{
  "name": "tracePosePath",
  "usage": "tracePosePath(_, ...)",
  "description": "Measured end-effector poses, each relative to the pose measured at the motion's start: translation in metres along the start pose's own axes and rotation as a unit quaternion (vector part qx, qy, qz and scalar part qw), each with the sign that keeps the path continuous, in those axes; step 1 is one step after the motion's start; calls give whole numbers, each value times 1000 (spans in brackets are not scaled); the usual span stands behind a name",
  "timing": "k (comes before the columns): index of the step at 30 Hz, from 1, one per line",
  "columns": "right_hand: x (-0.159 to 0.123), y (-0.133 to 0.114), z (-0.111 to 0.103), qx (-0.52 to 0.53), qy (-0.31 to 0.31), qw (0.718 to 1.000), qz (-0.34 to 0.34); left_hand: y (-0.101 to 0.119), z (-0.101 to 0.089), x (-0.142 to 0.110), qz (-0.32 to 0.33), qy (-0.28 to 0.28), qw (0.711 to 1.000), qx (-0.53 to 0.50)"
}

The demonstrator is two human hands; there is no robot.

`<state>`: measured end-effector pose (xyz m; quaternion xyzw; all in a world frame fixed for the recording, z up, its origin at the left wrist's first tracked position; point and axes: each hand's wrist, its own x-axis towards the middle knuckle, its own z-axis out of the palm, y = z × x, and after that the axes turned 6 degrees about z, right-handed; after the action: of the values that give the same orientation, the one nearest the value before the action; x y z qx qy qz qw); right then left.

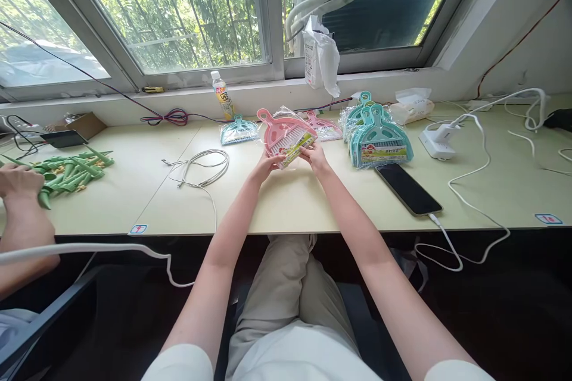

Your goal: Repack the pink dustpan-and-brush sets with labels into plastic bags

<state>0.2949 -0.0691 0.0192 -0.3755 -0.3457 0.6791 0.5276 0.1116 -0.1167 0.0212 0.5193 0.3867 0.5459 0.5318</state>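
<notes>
Both my hands hold a pink mini dustpan set point(282, 131) in a clear plastic bag with a yellow-green label, raised a little over the pale table point(286, 202). My left hand point(267, 165) grips its lower left edge with the fingers closed. My right hand point(315, 158) pinches the lower right edge by the label. A stack of teal dustpan sets point(376, 137) in bags lies just right of my hands. Another pink set point(324, 127) and a light blue one point(238, 130) lie behind.
A black phone point(407, 189) on a white cable lies to the right, near a white power strip point(438, 140). A coiled white cable point(203, 166) lies to the left. Another person's hand point(18, 181) rests by green plastic pieces point(71, 172). A bottle point(222, 94) and a white bag point(319, 56) stand by the window.
</notes>
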Motion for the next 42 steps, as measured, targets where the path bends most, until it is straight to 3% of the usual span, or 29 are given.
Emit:
tracePosePath(4,2,1,-3,42,46,997,-41,6,12,-12,-120,-163,978,47)
tracePosePath(7,5,0,-7,62,52,996,-47,8,14,-12,-122,-199,972,31)
tracePosePath(10,7,0,-9,60,61,995,-48,8,5,-4,-73,-146,987,-3)
tracePosePath(13,6,4,-6,49,50,996,-49,6,-4,4,-42,-58,997,-30)
tracePosePath(16,4,9,0,38,38,997,-48,-1,-2,7,-9,15,999,-34)
tracePosePath(22,4,12,4,40,64,995,-61,-7,11,2,-23,-11,999,-26)
tracePosePath(34,2,15,6,68,101,992,-18,0,12,1,-1,-4,1000,19)
tracePosePath(42,4,16,3,52,50,997,-13,-1,14,2,13,52,999,6)
